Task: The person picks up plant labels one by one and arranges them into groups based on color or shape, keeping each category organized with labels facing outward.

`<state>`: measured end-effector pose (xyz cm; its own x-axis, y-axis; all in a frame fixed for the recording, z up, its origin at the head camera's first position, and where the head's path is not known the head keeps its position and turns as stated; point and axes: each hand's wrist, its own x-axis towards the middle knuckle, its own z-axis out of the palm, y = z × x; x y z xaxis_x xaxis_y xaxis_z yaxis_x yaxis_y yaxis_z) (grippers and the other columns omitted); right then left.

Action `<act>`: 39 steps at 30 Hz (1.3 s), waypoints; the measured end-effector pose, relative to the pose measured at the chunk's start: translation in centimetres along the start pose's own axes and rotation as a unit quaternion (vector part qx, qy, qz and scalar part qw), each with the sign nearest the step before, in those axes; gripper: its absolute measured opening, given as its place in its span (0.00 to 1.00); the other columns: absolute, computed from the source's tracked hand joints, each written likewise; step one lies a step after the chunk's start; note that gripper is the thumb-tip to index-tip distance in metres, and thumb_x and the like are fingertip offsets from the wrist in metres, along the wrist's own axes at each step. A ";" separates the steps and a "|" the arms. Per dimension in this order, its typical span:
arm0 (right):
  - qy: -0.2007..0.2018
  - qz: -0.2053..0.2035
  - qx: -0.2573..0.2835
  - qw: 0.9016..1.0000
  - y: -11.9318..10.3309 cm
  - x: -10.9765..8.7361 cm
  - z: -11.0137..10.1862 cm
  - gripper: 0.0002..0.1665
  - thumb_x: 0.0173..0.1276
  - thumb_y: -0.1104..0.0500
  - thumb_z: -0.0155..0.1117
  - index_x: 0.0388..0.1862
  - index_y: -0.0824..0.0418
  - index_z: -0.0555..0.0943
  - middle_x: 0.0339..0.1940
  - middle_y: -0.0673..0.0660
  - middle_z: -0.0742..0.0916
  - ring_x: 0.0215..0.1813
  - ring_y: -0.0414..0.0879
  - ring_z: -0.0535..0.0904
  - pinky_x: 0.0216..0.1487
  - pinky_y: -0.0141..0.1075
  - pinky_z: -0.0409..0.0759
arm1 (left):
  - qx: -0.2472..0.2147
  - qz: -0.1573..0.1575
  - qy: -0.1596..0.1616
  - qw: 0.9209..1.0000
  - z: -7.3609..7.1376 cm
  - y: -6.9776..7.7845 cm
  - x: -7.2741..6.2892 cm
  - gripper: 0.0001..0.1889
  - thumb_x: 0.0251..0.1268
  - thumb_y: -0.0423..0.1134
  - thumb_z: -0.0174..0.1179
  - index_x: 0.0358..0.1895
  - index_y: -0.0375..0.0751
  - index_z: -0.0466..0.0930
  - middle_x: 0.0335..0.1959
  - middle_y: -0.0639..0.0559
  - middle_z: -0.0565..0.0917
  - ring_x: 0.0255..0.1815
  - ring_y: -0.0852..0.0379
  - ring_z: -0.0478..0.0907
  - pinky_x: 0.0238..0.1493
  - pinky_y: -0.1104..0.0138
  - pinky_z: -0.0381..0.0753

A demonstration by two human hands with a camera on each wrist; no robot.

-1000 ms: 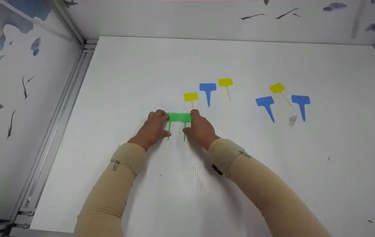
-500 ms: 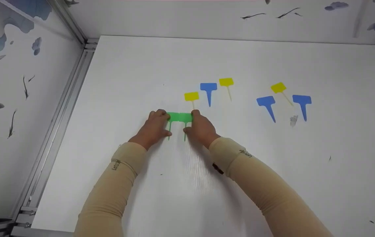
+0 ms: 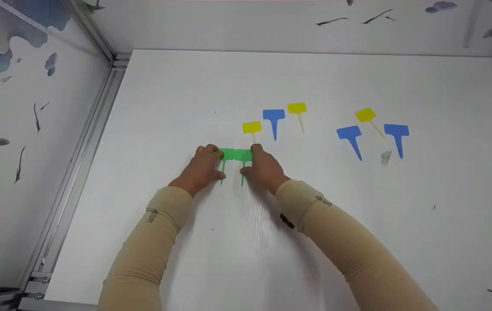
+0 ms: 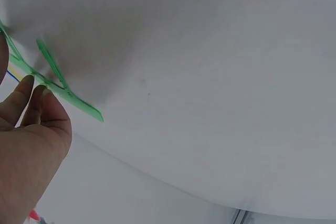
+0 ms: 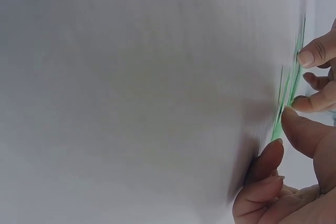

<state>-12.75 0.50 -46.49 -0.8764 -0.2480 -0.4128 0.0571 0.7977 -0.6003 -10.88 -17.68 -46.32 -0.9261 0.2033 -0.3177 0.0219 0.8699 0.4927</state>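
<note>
Two green T-shaped plant labels (image 3: 235,154) lie side by side on the white table, their heads edge to edge and their thin stems toward the person. My left hand (image 3: 198,168) holds the left label, fingertips at the outer edge of its head and thumb beside its stem. The right label is held by my right hand (image 3: 265,168) in the same way, thumb at the stem. In the left wrist view the green labels (image 4: 79,102) run past the fingertips. Seen from the right wrist, the green labels (image 5: 286,98) show edge-on beside both hands' fingers.
Just beyond the hands lie a yellow label (image 3: 251,127), a blue label (image 3: 273,115) and another yellow label (image 3: 297,108). Farther right are a yellow label (image 3: 365,115) and two blue labels (image 3: 349,133), near a grey smudge (image 3: 385,158). Printed panels wall the left and back.
The view shifts very slightly. Both hands stay on the green labels, and the other labels have not moved.
</note>
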 end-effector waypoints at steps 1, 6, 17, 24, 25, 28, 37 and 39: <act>-0.001 0.002 0.000 1.000 0.0 0.0 0.0 0.42 0.66 0.53 0.66 0.73 0.61 0.57 0.66 0.62 0.75 0.66 0.53 0.72 0.66 0.44 0.68 | -0.001 -0.002 0.001 1.000 0.0 0.0 0.0 0.33 0.58 0.39 0.68 0.67 0.36 0.69 0.67 0.45 0.66 0.64 0.49 0.59 0.68 0.61 0.63; -0.006 0.005 0.005 1.000 0.1 0.1 -0.1 0.42 0.66 0.53 0.66 0.73 0.59 0.57 0.66 0.61 0.75 0.66 0.52 0.72 0.67 0.44 0.67 | -0.013 0.006 0.013 1.000 -0.1 0.1 -0.2 0.31 0.58 0.39 0.68 0.66 0.38 0.70 0.66 0.45 0.67 0.63 0.49 0.59 0.69 0.62 0.63; -0.003 -0.005 0.006 1.000 0.6 -0.2 -0.6 0.40 0.67 0.55 0.65 0.73 0.56 0.57 0.63 0.59 0.77 0.64 0.50 0.72 0.69 0.44 0.65 | -0.017 0.003 0.048 0.999 0.1 0.6 0.3 0.28 0.62 0.41 0.66 0.65 0.41 0.72 0.64 0.46 0.69 0.63 0.49 0.60 0.69 0.62 0.63; -0.008 -0.019 0.005 1.000 0.8 -0.6 -1.1 0.42 0.66 0.56 0.66 0.74 0.55 0.57 0.50 0.59 0.82 0.50 0.51 0.76 0.63 0.43 0.71 | -0.037 -0.015 0.058 0.998 -0.1 0.8 0.7 0.29 0.62 0.42 0.66 0.65 0.40 0.71 0.65 0.45 0.68 0.64 0.50 0.60 0.68 0.61 0.63; -0.008 -0.022 0.003 1.000 0.8 -0.7 -1.2 0.42 0.66 0.56 0.66 0.74 0.55 0.57 0.48 0.59 0.82 0.49 0.51 0.76 0.62 0.43 0.72 | -0.039 -0.016 0.059 0.997 -0.1 0.8 0.8 0.29 0.62 0.42 0.66 0.65 0.40 0.71 0.65 0.45 0.68 0.64 0.50 0.59 0.68 0.61 0.63; -0.007 -0.027 -0.007 1.000 1.0 -0.9 -1.4 0.41 0.67 0.56 0.66 0.73 0.55 0.57 0.46 0.58 0.82 0.47 0.51 0.76 0.59 0.43 0.73 | -0.044 -0.019 0.064 0.997 -0.1 0.9 1.0 0.29 0.62 0.42 0.66 0.65 0.40 0.70 0.64 0.45 0.68 0.64 0.50 0.60 0.68 0.62 0.64; -0.011 -0.031 -0.021 0.999 1.5 -1.3 -1.7 0.39 0.67 0.54 0.66 0.72 0.54 0.60 0.45 0.57 0.82 0.46 0.50 0.76 0.58 0.42 0.74 | -0.064 -0.028 0.069 0.995 -0.3 1.4 1.6 0.30 0.63 0.43 0.65 0.67 0.40 0.69 0.66 0.44 0.67 0.64 0.49 0.60 0.70 0.63 0.61; -0.011 -0.034 -0.024 0.999 1.6 -1.4 -1.9 0.38 0.67 0.54 0.66 0.72 0.53 0.61 0.44 0.57 0.82 0.46 0.50 0.76 0.57 0.42 0.74 | -0.063 -0.024 0.072 0.995 -0.4 1.6 1.8 0.30 0.63 0.43 0.65 0.67 0.40 0.69 0.66 0.44 0.67 0.64 0.49 0.60 0.69 0.63 0.61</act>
<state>-12.31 3.13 -45.56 -0.8663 -0.3139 -0.3885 -0.0252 0.8044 -0.5936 -12.67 -16.12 -45.85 -0.9695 0.0887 -0.2287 -0.0628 0.8115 0.5809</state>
